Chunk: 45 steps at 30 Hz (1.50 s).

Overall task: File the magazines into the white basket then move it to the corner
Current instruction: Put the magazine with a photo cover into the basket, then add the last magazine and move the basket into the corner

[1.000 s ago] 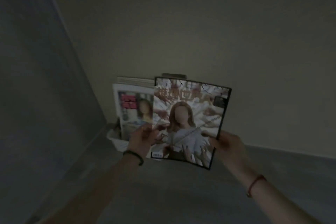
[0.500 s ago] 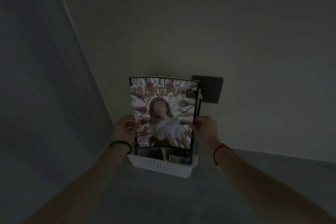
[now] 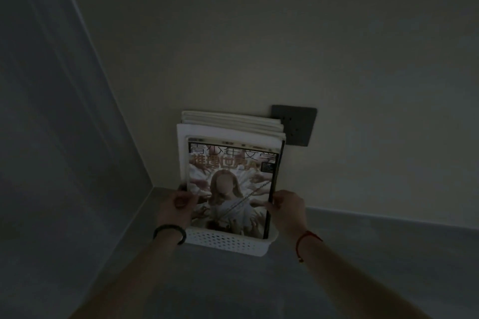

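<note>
In the wall corner, one basket (image 3: 228, 242) holds a stack (image 3: 230, 122) of magazines, too merged to count. Two hands pinch one front magazine (image 3: 233, 176) in it: left hand (image 3: 176, 207) at its 8 o'clock edge, right hand (image 3: 287, 211) at 4 o'clock.

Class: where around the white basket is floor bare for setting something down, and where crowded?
Bare floor: right of the white basket along the wall, and in front. Crowded: inside, packed magazines gripped by left hand and right hand.

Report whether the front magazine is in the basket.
In, upright: the front magazine dips behind the white basket rim; left hand and right hand hold it.
</note>
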### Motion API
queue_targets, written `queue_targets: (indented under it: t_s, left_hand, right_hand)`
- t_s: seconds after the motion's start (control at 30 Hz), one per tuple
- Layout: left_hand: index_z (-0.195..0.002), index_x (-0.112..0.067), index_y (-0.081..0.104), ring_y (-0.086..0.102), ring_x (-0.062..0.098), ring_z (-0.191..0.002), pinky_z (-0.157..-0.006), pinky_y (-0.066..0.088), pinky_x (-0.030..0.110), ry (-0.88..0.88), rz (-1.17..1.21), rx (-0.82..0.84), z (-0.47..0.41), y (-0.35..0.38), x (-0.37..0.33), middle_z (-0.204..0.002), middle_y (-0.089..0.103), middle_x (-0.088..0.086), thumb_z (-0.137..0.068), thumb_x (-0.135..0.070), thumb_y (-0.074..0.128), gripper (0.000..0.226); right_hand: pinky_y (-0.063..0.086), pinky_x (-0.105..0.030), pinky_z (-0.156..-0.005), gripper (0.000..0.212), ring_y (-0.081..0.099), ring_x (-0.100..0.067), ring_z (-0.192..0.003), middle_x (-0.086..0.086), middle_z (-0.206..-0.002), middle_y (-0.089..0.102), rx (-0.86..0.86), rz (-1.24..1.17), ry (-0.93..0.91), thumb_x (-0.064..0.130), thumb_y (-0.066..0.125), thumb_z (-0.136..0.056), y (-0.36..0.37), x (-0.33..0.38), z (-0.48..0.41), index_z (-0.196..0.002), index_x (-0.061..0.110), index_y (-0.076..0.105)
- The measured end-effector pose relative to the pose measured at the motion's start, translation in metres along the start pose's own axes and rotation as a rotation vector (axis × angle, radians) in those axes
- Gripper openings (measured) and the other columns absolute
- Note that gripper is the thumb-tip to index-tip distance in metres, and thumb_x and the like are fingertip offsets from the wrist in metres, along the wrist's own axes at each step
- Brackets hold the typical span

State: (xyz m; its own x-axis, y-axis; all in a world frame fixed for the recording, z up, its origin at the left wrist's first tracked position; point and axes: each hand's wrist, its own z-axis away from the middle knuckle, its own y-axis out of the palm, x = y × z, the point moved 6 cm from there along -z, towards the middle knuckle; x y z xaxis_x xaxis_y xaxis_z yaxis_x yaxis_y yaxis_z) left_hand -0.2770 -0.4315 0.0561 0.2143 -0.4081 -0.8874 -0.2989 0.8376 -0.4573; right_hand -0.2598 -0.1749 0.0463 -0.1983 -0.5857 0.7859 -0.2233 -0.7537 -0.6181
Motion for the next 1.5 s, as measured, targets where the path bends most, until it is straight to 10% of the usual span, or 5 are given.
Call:
queue_targets:
  t_s: [0.13, 0.43, 0.8, 1.37, 1.5]
  left_hand:
    - [-0.081, -0.006, 0.061, 0.055, 0.023, -0.077, -0.079, 0.045, 0.032, 0.084, 0.065, 0.075, 0.038, 0.014, -0.018, -0.075, 0.061, 0.008, -0.079, -0.011, 0.067, 0.008]
    - [-0.08, -0.005, 0.055, 0.054, 0.023, -0.06, -0.04, 0.05, 0.013, 0.014, 0.276, 0.551, 0.182, 0.161, -0.054, -0.069, 0.056, 0.008, -0.085, 0.005, 0.052, 0.012]
    - [-0.117, 0.003, 0.051, 0.05, 0.022, -0.094, -0.069, 0.046, 0.024, -0.012, 0.103, 1.051, 0.43, 0.39, -0.097, -0.105, 0.052, 0.015, -0.086, 0.002, 0.053, 0.031]
    - [-0.073, -0.007, 0.059, 0.06, 0.021, -0.07, -0.067, 0.049, 0.029, -0.236, -0.128, 1.249, 0.546, 0.545, -0.102, -0.082, 0.064, 0.009, -0.091, -0.014, 0.05, 0.021]
    - [-0.106, -0.013, 0.052, 0.053, 0.018, -0.098, -0.067, 0.053, 0.024, -0.221, -0.291, 1.392, 0.561, 0.546, -0.102, -0.103, 0.053, 0.002, -0.09, -0.026, 0.051, 0.02]
  right_hand:
    - [0.043, -0.019, -0.069, 0.02, 0.066, -0.023, -0.082, -0.013, -0.092, 0.071, -0.054, -0.07, 0.025, 0.014, 0.063, -0.082, -0.04, -0.025, 0.025, -0.099, 0.006, 0.068]
    - [0.039, -0.001, -0.047, 0.016, 0.056, 0.003, -0.048, -0.006, -0.07, 0.061, -0.279, -0.241, 0.241, -0.011, 0.059, -0.076, -0.19, -0.19, 0.138, -0.086, -0.003, 0.068]
    - [0.045, -0.026, -0.079, 0.029, 0.061, -0.027, -0.101, -0.011, -0.103, 0.064, -0.527, -0.17, 0.576, 0.008, 0.066, -0.079, -0.403, -0.393, 0.253, -0.108, 0.005, 0.061]
    - [0.04, -0.039, -0.077, 0.023, 0.055, -0.034, -0.086, -0.031, -0.1, 0.061, -0.672, -0.587, 0.99, -0.009, 0.056, -0.083, -0.513, -0.543, 0.32, -0.103, -0.021, 0.056]
    - [0.041, -0.039, -0.078, 0.026, 0.051, -0.034, -0.09, -0.034, -0.104, 0.058, -0.57, -0.628, 0.999, -0.019, 0.055, -0.078, -0.508, -0.545, 0.317, -0.104, -0.024, 0.054]
